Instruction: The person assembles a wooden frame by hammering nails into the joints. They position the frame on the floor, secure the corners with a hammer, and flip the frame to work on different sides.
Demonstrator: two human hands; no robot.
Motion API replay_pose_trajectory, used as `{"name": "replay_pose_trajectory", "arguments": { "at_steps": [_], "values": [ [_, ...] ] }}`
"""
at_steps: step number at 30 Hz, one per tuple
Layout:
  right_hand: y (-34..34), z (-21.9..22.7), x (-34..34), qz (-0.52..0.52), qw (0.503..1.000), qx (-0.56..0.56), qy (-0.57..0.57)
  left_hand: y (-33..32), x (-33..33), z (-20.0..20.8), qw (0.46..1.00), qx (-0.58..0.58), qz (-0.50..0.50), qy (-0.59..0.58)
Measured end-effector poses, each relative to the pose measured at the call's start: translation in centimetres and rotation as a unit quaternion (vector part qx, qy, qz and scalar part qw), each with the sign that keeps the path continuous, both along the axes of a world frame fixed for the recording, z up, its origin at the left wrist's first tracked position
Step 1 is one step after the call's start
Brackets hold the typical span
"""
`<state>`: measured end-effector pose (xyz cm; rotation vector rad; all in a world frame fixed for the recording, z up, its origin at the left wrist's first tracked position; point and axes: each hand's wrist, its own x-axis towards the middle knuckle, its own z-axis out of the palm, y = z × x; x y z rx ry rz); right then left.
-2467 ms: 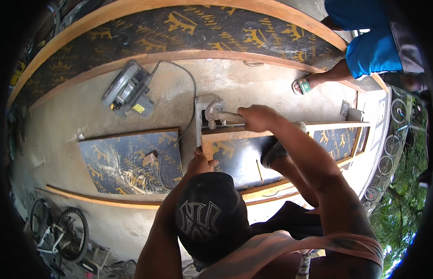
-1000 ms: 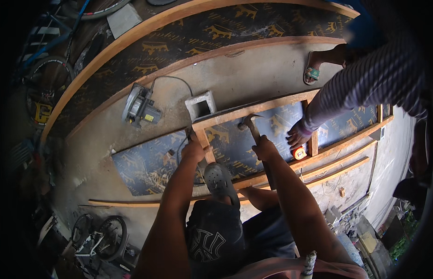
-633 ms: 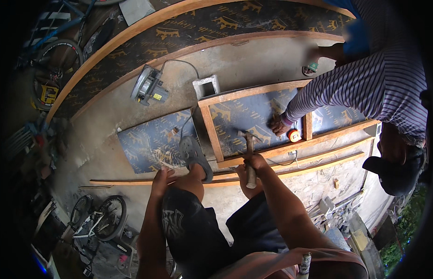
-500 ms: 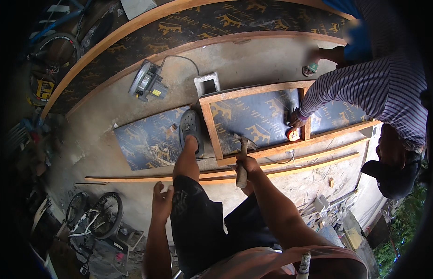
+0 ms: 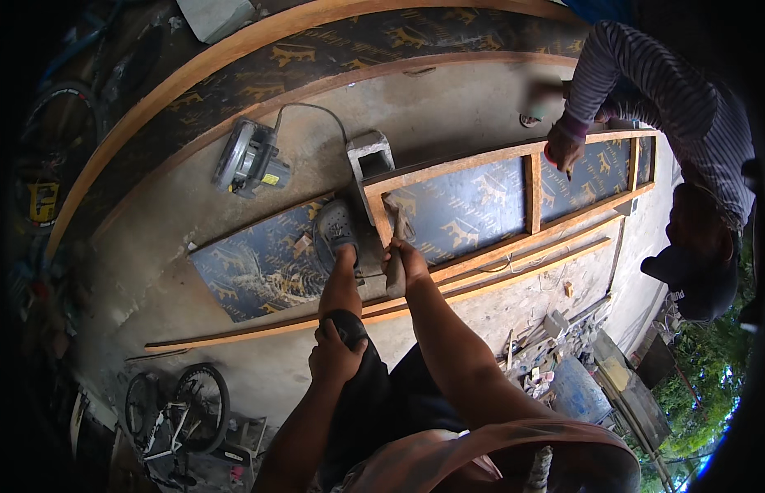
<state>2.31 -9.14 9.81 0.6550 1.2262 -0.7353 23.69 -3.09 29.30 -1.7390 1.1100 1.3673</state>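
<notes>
My right hand [image 5: 409, 264] is closed round the handle of a hammer [image 5: 396, 283], whose head lies over the near-left corner of a wood-framed panel [image 5: 473, 193]. The panel has a dark printed face and timber battens along its edges and across it. My left hand [image 5: 337, 352] is wrapped round my bent left knee [image 5: 348, 324]. My left foot, in a grey clog [image 5: 335, 230], stands on a loose dark board [image 5: 255, 263] beside the frame. A co-worker's hand [image 5: 567, 148] is over the panel's far edge, with something red and a thin stick-like thing at its fingers.
A circular saw [image 5: 253, 158] with its cord lies on the floor near a hollow concrete block [image 5: 368, 152]. Long timber strips [image 5: 481, 287] run in front of the frame. A long framed panel [image 5: 317, 53] curves across the back. A bicycle [image 5: 177, 415] stands lower left; scraps [image 5: 539, 374] lie lower right.
My right hand and the hammer moved left to the panel's corner. My left hand came down onto my knee. The co-worker's hand moved from the middle batten to the far edge.
</notes>
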Motion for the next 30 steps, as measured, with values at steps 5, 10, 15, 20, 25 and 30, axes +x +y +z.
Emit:
{"name": "replay_pose_trajectory", "arguments": {
  "at_steps": [5,10,15,20,25,30],
  "values": [
    [-4.3,1.3,2.7,-0.157,0.981,0.106,-0.038,0.2,1.6,-0.2,1.000,0.008,-0.006,0.008],
    [-0.4,1.1,1.2,0.048,0.997,0.046,0.026,-0.3,1.9,-0.4,1.000,-0.010,-0.009,0.012],
    [3.7,0.4,0.4,-0.048,0.995,0.082,0.007,-0.4,0.6,0.1,1.000,0.006,-0.012,-0.002],
    [-1.2,-0.9,1.5,-0.128,0.989,0.057,-0.058,0.8,-0.1,-0.1,1.000,-0.021,-0.017,-0.010],
    [-0.4,-1.0,0.0,-0.045,0.997,0.002,-0.058,1.8,-0.6,-0.6,1.000,0.003,-0.012,-0.017],
    [-3.2,1.6,3.1,-0.103,0.991,0.080,-0.013,2.3,-0.5,-0.9,0.999,0.016,-0.019,-0.023]
  ]
}}
